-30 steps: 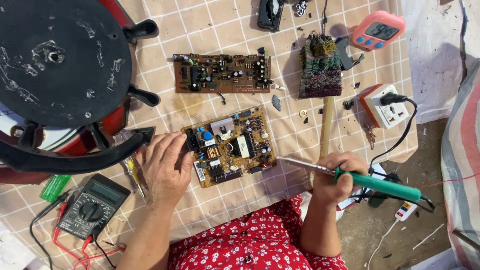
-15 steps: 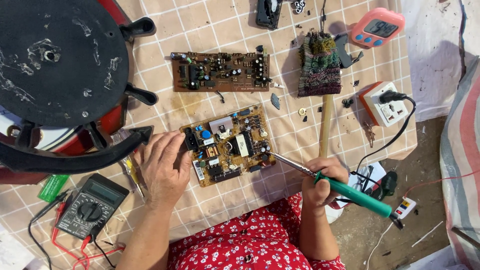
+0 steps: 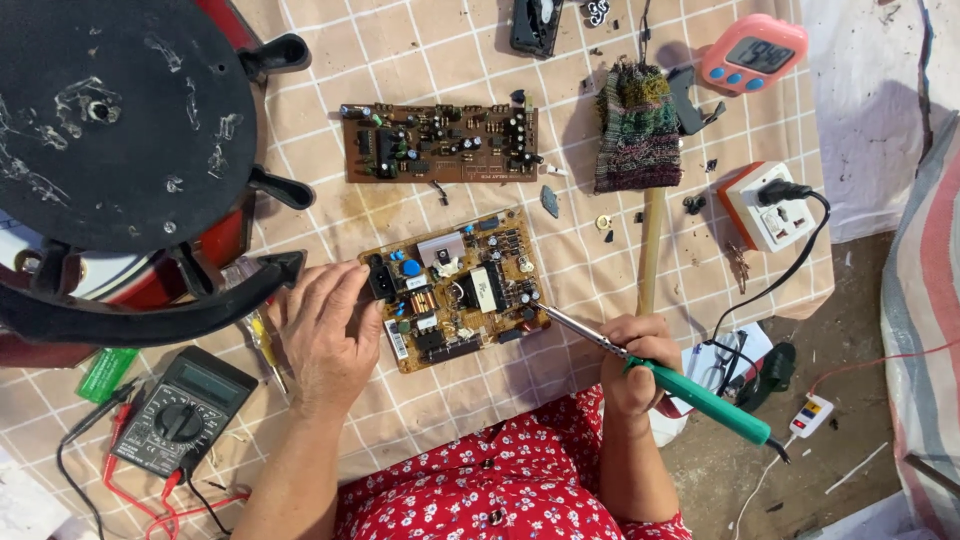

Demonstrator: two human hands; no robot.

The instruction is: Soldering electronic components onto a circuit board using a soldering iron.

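Note:
A yellow-brown circuit board with a white part and small blue parts lies on the checked cloth in front of me. My left hand rests flat on the cloth, its fingers pressing the board's left edge. My right hand grips a soldering iron with a green handle. Its metal tip touches the right side of the board. A black cord leaves the handle's end.
A second brown circuit board lies farther away. A big black round disc on a red body fills the left. A multimeter with red leads sits near left. A white socket block, pink timer, woven cloth and wooden stick lie right.
My right hand has brought the soldering iron in toward the board, and its tip now meets the board's right side. My left hand has stayed on the board's left edge.

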